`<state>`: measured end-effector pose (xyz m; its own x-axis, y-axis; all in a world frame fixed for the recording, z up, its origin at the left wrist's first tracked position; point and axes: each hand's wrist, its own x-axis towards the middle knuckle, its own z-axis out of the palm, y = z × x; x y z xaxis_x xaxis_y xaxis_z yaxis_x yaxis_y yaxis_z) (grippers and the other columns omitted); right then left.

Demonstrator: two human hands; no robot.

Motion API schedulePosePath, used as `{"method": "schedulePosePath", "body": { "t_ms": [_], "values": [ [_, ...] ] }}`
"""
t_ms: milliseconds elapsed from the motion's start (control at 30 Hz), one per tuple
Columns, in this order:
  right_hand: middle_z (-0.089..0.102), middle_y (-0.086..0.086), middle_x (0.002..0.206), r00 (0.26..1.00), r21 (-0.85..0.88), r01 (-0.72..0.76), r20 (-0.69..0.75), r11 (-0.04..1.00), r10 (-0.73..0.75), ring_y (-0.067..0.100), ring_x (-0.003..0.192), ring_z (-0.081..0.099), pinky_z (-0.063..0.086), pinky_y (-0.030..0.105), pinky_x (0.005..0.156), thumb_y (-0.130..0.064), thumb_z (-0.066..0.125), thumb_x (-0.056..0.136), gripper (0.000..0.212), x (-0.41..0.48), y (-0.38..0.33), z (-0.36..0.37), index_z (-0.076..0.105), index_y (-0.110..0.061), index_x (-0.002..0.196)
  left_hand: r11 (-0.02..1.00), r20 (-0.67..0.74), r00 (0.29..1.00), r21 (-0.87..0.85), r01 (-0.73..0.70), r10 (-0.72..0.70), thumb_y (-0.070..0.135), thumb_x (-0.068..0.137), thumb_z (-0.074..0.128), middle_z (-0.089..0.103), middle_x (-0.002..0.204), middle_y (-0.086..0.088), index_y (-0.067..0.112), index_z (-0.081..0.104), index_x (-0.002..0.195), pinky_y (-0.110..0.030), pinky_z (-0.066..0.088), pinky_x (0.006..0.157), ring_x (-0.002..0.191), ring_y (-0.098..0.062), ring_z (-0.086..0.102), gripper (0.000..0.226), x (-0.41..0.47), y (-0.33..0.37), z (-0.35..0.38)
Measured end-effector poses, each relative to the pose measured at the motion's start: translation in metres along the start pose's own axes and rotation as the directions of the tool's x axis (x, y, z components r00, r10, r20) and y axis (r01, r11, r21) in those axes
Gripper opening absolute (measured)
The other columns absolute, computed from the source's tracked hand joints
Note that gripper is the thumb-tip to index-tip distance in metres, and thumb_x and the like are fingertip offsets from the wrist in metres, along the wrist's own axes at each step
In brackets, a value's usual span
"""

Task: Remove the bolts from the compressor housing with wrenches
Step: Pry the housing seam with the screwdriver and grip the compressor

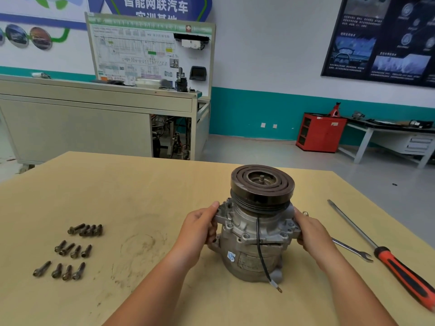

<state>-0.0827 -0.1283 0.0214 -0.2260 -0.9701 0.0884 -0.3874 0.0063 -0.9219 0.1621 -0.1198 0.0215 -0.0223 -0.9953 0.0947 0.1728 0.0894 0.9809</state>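
A grey metal compressor [253,241] stands upright on the wooden table [141,196], its dark pulley [262,183] on top and a black wire hanging down its front. My left hand [200,228] grips the housing's left flange. My right hand [312,231] grips its right flange. A thin gap shows between the upper and lower housing parts. Several loose bolts [68,251] lie in three rows on the table at the left. An open-end wrench [353,250] lies to the right, partly hidden behind my right hand.
A long screwdriver [386,252] with a red and black handle lies along the table's right edge. Beyond the table stand a grey training bench [94,118] with a wiring board, a red cabinet [321,132] and a workbench at the wall.
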Motion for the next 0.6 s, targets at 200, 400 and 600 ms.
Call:
{"method": "schedulePosePath", "body": {
  "t_ms": [200,400,600],
  "values": [
    [0.057,-0.003,0.133,0.948,0.386,0.217,0.137,0.897,-0.288,0.013,0.122,0.052,0.042,0.037,0.098,-0.041,0.039,0.092,0.043,0.002,0.017,0.002,0.051,-0.028,0.131,0.961,0.14,0.98,0.218,-0.169,0.141,0.019,0.093,0.059,0.049,0.053,0.011,0.015,0.048,0.071,-0.018,0.042,0.047,0.048,-0.007,0.048,0.025,0.002,-0.008,-0.005],
    [0.071,0.009,0.108,0.853,0.519,0.036,0.43,0.854,-0.297,0.023,0.099,0.067,0.055,0.028,0.078,-0.008,0.059,0.07,0.047,0.018,0.0,-0.014,0.058,-0.008,0.118,0.958,0.129,0.97,0.178,-0.225,0.204,0.014,0.09,0.063,0.051,0.048,0.011,0.017,0.052,0.065,-0.014,0.038,0.044,0.045,-0.002,0.046,0.028,0.005,-0.011,-0.001],
    [0.074,0.007,0.1,0.88,0.609,0.084,0.326,0.789,-0.345,0.019,0.092,0.069,0.056,0.026,0.073,0.006,0.057,0.074,0.04,0.018,0.008,-0.005,0.076,-0.019,0.099,0.985,0.234,0.958,0.012,-0.171,0.164,0.026,0.083,0.054,0.066,0.063,0.013,0.009,0.058,0.09,-0.01,0.043,0.05,0.056,0.005,0.058,0.019,-0.001,-0.012,-0.001]
  ]
}}
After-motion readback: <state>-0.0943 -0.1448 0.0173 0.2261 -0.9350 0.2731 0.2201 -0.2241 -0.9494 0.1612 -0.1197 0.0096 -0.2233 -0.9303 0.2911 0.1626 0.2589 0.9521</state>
